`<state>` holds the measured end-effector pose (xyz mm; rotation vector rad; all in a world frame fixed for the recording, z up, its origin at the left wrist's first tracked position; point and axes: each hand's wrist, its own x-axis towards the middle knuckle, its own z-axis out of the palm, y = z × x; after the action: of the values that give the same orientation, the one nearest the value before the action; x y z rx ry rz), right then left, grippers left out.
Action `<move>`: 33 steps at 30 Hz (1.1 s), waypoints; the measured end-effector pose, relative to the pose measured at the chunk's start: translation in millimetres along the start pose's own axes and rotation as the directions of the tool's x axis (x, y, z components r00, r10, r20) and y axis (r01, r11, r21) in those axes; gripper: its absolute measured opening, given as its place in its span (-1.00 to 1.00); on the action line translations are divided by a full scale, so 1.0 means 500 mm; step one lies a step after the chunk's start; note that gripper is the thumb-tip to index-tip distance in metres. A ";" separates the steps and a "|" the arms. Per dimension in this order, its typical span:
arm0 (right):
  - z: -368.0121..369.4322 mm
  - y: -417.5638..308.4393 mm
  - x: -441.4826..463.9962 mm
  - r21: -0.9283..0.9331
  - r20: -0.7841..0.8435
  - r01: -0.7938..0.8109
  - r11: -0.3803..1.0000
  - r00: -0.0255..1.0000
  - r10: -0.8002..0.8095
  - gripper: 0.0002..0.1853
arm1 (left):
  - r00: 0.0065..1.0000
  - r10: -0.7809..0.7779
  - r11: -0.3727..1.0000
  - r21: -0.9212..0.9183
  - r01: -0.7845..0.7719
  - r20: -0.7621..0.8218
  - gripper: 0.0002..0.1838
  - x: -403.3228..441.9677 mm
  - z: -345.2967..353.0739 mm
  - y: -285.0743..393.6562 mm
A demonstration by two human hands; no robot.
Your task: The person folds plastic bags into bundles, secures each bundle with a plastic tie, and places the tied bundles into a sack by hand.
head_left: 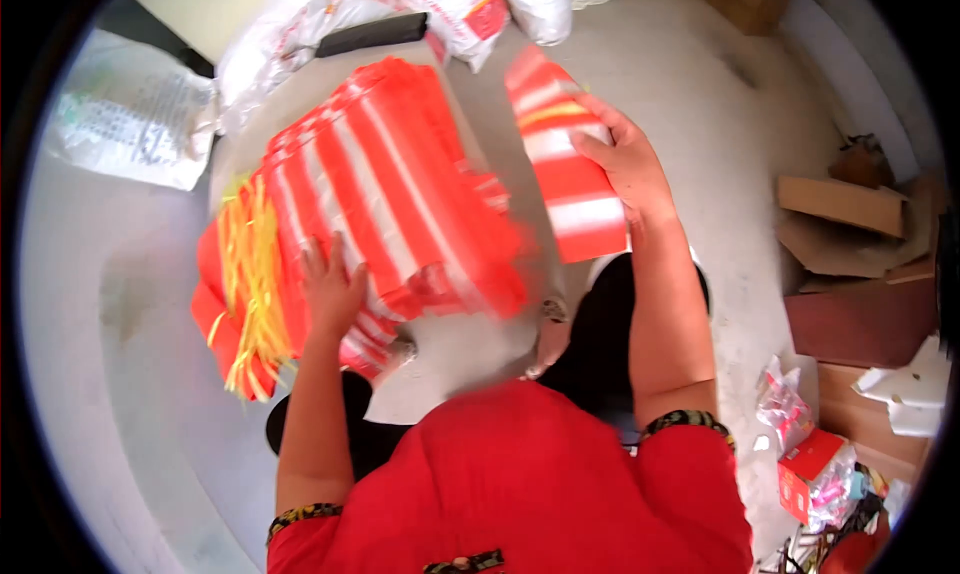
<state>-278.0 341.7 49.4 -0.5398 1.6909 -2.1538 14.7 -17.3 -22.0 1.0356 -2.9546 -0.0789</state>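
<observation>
A large pile of red-and-white striped sheets (390,174) lies in front of me, left of centre. My left hand (333,286) rests on the pile's lower left part with its fingers spread. Beside it, a bunch of yellow strips (252,284) hangs over the pile's left side. My right hand (625,164) is raised to the right of the pile, its thumb and fingers closed on a folded striped piece (580,209) with a yellow band near its upper part. That piece is apart from the pile and slightly blurred.
White plastic sacks (440,9) and a black bar-like object (372,35) are beyond the pile. A printed white bag (135,109) sits at the left. Cardboard boxes (845,209) and a red box (812,464) with plastic packets stand at the right.
</observation>
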 end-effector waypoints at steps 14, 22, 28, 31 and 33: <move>-0.269 -0.045 -0.318 -0.027 -0.304 0.370 0.928 0.882 -0.361 -0.04 | 0.994 0.065 0.996 0.073 -0.058 -0.092 -0.22 0.018 0.049 -0.041; -0.353 0.516 -0.597 -0.293 -0.548 -0.565 0.772 0.761 0.349 -0.14 | 0.980 0.152 0.981 0.139 -0.134 -0.125 -0.24 0.027 0.065 -0.069; -0.315 0.516 -0.621 0.022 -0.535 -0.571 0.820 0.687 0.492 -0.14 | 0.975 0.178 0.977 0.140 -0.159 -0.135 -0.25 0.031 0.068 -0.080; -0.342 0.520 -0.599 -0.060 -0.525 -0.545 0.836 0.730 0.438 -0.13 | 0.963 0.213 0.971 0.146 -0.189 -0.168 -0.26 0.030 0.074 -0.086; -0.348 0.531 -0.600 -0.178 -0.526 -0.598 0.781 0.729 0.439 -0.14 | 0.959 0.226 0.967 0.159 -0.199 -0.174 -0.26 0.031 0.077 -0.094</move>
<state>-94.4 575.3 -270.7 0.4018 2.1480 -1.6425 30.8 -61.9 -63.1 0.6828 -2.9051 0.2204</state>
